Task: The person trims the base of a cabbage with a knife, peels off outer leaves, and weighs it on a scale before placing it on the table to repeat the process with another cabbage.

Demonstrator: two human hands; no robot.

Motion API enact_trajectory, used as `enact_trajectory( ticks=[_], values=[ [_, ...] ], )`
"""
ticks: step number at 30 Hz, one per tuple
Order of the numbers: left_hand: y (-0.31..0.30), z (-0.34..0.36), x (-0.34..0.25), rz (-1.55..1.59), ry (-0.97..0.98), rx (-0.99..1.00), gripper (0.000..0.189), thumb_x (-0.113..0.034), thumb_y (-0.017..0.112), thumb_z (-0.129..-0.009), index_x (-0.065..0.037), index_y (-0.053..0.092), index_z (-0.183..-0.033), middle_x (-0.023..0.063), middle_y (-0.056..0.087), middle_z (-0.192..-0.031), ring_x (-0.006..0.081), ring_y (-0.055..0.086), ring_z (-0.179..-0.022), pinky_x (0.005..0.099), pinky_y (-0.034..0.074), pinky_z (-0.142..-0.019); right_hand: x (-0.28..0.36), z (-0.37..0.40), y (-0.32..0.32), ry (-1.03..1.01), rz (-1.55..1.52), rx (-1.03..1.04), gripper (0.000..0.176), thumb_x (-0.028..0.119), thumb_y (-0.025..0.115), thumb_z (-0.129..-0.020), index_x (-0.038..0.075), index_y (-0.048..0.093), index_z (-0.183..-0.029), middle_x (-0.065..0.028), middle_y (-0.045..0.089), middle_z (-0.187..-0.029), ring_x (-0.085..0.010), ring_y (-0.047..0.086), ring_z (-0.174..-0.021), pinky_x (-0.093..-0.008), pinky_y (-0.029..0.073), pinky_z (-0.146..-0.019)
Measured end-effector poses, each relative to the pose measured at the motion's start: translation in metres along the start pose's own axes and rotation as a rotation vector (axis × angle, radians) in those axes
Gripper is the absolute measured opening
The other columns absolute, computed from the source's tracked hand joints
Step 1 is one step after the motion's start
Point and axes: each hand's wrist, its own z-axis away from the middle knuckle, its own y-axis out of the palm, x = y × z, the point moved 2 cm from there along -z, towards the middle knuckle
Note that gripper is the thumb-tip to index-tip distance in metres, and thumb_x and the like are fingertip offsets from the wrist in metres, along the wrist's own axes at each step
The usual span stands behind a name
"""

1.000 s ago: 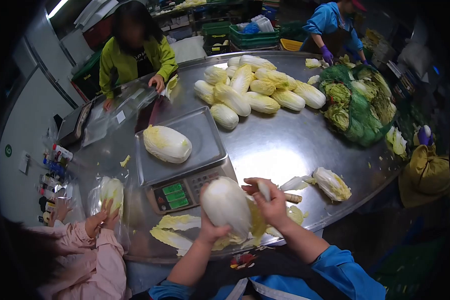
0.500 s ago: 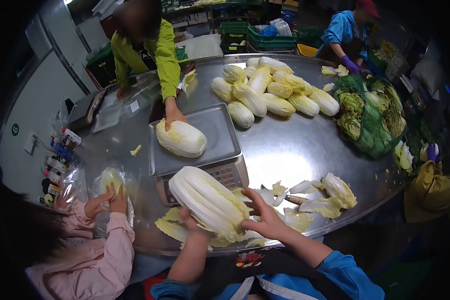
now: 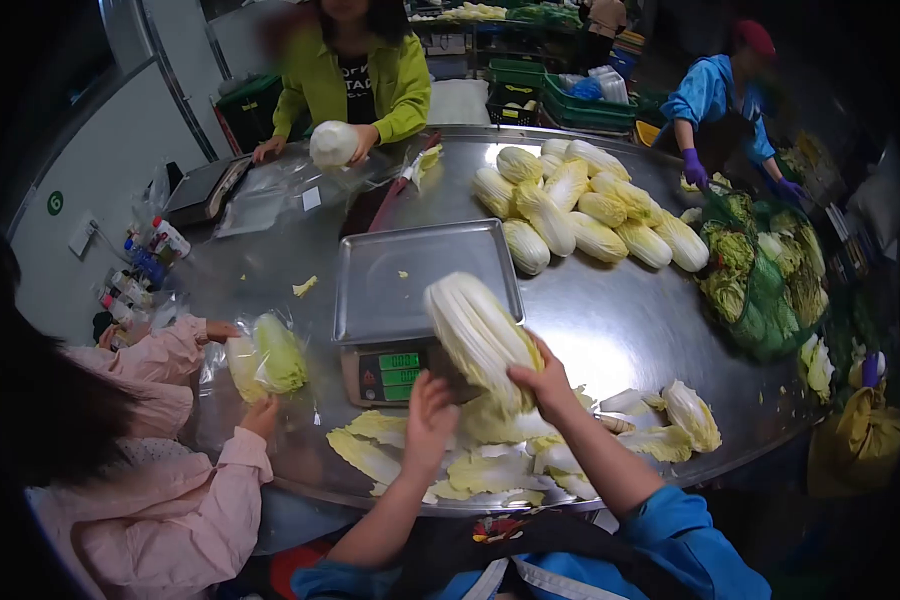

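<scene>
A napa cabbage [image 3: 478,335] with white ribs and pale yellow leaf tips is held up in front of me, tilted. My right hand [image 3: 548,388] grips its lower right side. Just left of its lower end, my left hand [image 3: 430,420] is raised with fingers apart, seemingly not touching it. Loose cabbage leaves [image 3: 490,470] lie on the steel table [image 3: 610,320] below both hands. Behind the held cabbage stands a scale [image 3: 410,270] with a lit green display; its pan carries only a small leaf scrap.
Several napa cabbages [image 3: 590,205] are piled beyond the scale. A green net bag [image 3: 760,290] of leaves lies at right. A person in green holds a cabbage [image 3: 334,144]; a person in pink handles a bagged cabbage [image 3: 278,352]. A trimmed cabbage [image 3: 692,415] lies near a handle.
The person in green has lifted their cabbage off the scale. My cabbage is more upright and farther right in view. My left hand has come away from it. The bagged cabbage has been turned.
</scene>
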Motion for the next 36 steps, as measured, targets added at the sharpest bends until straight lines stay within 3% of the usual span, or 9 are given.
enact_trajectory(
  ticks=[4,10,12,13,15,17,22,32,36],
  values=[
    [-0.011,0.031,0.019,-0.056,-0.26,0.271,0.04,-0.009,0.056,-0.081,-0.001,0.043,-0.118,0.0091,0.053,-0.111,0.0148,0.052,-0.096,0.0268,0.04,-0.085,0.008,-0.086,0.026,-0.117,0.372,-0.079,0.08,0.023,0.078,-0.057,-0.003,0.038,-0.123,-0.0144,0.055,-0.108,-0.0201,0.054,-0.097,-0.0301,0.044,-0.084],
    [-0.033,0.036,0.016,-0.259,-0.2,0.319,0.037,-0.012,0.058,-0.08,-0.001,0.049,-0.114,0.0086,0.058,-0.104,0.0134,0.055,-0.093,0.0278,0.042,-0.083,-0.009,-0.132,0.06,-0.224,0.758,-0.252,0.087,0.04,0.075,-0.054,0.0,0.04,-0.122,-0.0186,0.053,-0.111,-0.0294,0.051,-0.103,-0.0366,0.039,-0.088],
    [-0.043,0.035,0.014,-0.291,-0.212,0.317,0.037,-0.014,0.058,-0.08,-0.001,0.048,-0.114,0.0093,0.058,-0.103,0.0143,0.055,-0.093,0.0281,0.042,-0.082,-0.006,-0.129,0.061,-0.025,1.11,-0.291,0.083,0.047,0.07,-0.06,0.003,0.039,-0.123,-0.0199,0.049,-0.114,-0.0333,0.043,-0.11,-0.0396,0.032,-0.094],
    [-0.048,0.035,0.014,-0.337,-0.192,0.329,0.038,-0.014,0.058,-0.08,-0.002,0.049,-0.114,0.0094,0.058,-0.103,0.0148,0.056,-0.093,0.0279,0.043,-0.082,-0.014,-0.129,0.05,-0.121,1.116,-0.289,0.076,0.049,0.063,-0.068,0.005,0.038,-0.124,-0.021,0.047,-0.116,-0.0362,0.037,-0.113,-0.0427,0.026,-0.097],
    [-0.055,0.033,0.014,-0.372,-0.175,0.342,0.038,-0.015,0.059,-0.08,-0.002,0.049,-0.114,0.0094,0.058,-0.103,0.0154,0.056,-0.092,0.0277,0.043,-0.081,-0.015,-0.117,0.026,-0.454,1.048,-0.361,0.065,0.039,0.061,-0.075,0.006,0.037,-0.125,-0.0197,0.048,-0.115,-0.0316,0.043,-0.109,-0.0408,0.033,-0.092],
    [-0.061,0.032,0.014,-0.419,-0.214,0.356,0.036,-0.012,0.058,-0.08,-0.001,0.049,-0.113,0.0096,0.057,-0.105,0.0144,0.054,-0.093,0.0276,0.042,-0.083,0.0,-0.085,0.004,-0.292,0.42,-0.27,0.057,0.028,0.06,-0.078,0.005,0.036,-0.125,-0.0185,0.048,-0.116,-0.0267,0.047,-0.106,-0.0365,0.039,-0.086],
    [-0.065,0.03,0.036,-0.492,-0.212,0.467,0.036,-0.014,0.059,-0.079,-0.002,0.05,-0.112,0.0097,0.056,-0.106,0.0156,0.055,-0.092,0.0283,0.043,-0.081,-0.017,-0.026,-0.052,-0.305,0.468,-0.495,0.049,0.015,0.057,-0.08,0.002,0.037,-0.123,-0.0162,0.05,-0.112,-0.0205,0.05,-0.099,-0.0317,0.042,-0.081],
    [-0.055,0.027,0.026,-0.738,-0.031,0.776,0.04,-0.023,0.058,-0.079,-0.007,0.049,-0.114,0.0118,0.056,-0.102,0.0221,0.057,-0.088,0.0324,0.045,-0.078,-0.013,-0.023,-0.021,-0.295,0.489,-0.433,0.05,0.012,0.058,-0.079,0.001,0.037,-0.123,-0.0159,0.047,-0.114,-0.0209,0.049,-0.1,-0.0319,0.042,-0.081],
    [-0.066,0.028,0.028,-0.683,-0.067,0.769,0.039,-0.022,0.059,-0.079,-0.007,0.05,-0.113,0.0112,0.056,-0.101,0.0218,0.057,-0.088,0.0322,0.045,-0.078,-0.006,-0.052,0.014,-0.371,0.626,-0.346,0.071,0.019,0.07,-0.067,0.001,0.033,-0.125,-0.0153,0.046,-0.116,-0.024,0.047,-0.106,-0.0344,0.039,-0.085]
  ],
)
